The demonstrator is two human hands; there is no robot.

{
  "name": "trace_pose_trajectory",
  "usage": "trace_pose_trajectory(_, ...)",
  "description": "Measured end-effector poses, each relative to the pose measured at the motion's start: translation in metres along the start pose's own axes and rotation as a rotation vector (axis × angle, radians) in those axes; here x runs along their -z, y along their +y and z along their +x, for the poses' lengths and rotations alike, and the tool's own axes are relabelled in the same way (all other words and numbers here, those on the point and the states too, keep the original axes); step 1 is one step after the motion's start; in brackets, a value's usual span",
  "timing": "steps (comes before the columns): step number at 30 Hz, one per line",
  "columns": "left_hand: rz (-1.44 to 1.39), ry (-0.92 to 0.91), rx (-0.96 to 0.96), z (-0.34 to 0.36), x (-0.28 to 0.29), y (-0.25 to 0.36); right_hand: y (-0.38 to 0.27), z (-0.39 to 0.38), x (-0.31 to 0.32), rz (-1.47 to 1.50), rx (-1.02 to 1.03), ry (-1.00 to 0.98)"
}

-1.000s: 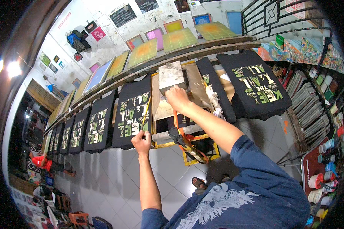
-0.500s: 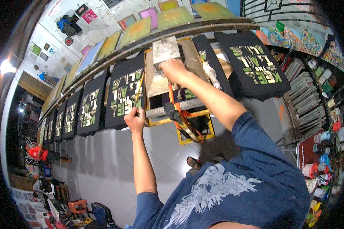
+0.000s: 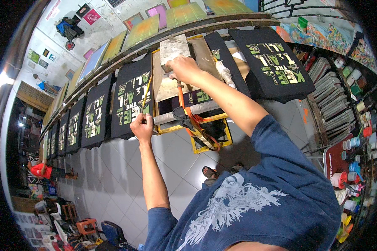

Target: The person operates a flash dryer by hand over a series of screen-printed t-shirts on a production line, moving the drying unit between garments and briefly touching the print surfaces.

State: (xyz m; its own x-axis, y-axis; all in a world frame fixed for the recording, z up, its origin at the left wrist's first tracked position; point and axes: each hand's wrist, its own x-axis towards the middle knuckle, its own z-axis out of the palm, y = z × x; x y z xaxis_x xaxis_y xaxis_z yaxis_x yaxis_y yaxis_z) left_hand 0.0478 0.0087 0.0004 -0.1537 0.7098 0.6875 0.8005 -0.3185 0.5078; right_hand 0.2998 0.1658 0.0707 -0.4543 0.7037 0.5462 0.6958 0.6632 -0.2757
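My left hand (image 3: pixel 142 125) is closed on the yellow frame (image 3: pixel 211 148) beside the left end of a grey wrapped crossbar (image 3: pixel 203 109), with a thin yellow rod rising from the fist. My right hand (image 3: pixel 178 67) is closed at the near side of a pale metal block (image 3: pixel 173 45), above an orange bar (image 3: pixel 181 94); its grip is hidden. The block rests on a stained plate (image 3: pixel 204 58) inside the frame. Dark shirts with green and cream prints (image 3: pixel 132 96) lie in a row on both sides. A white rag (image 3: pixel 225 76) lies at the frame's right.
A long rail (image 3: pixel 243 20) runs behind the shirts, with coloured boards (image 3: pixel 141 31) above. At right are stacked screens (image 3: pixel 326 96) and paint pots (image 3: pixel 339 180). A person in red (image 3: pixel 44 170) is far left. An orange stool (image 3: pixel 88 226) and a light (image 3: pixel 5 78) also show.
The whole scene has shifted up and slightly left in the view. Both my hands keep their closed grips at the frame and block.
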Motion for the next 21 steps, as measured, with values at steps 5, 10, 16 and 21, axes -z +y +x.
trace_pose_trajectory(5,0.044,-0.007,0.0,-0.005,0.001,-0.014,-0.027,-0.054,0.048,0.117,-0.027,0.228)
trace_pose_trajectory(10,-0.014,0.033,-0.005,-0.009,0.0,-0.004,-0.023,-0.16,0.065,0.052,-0.085,0.213)
trace_pose_trajectory(16,0.06,-0.004,0.031,-0.027,-0.001,0.024,0.003,-0.193,0.075,-0.019,-0.291,0.022)
trace_pose_trajectory(21,0.127,0.019,0.003,-0.065,0.012,0.045,0.001,-0.224,0.088,-0.06,-0.251,0.059)
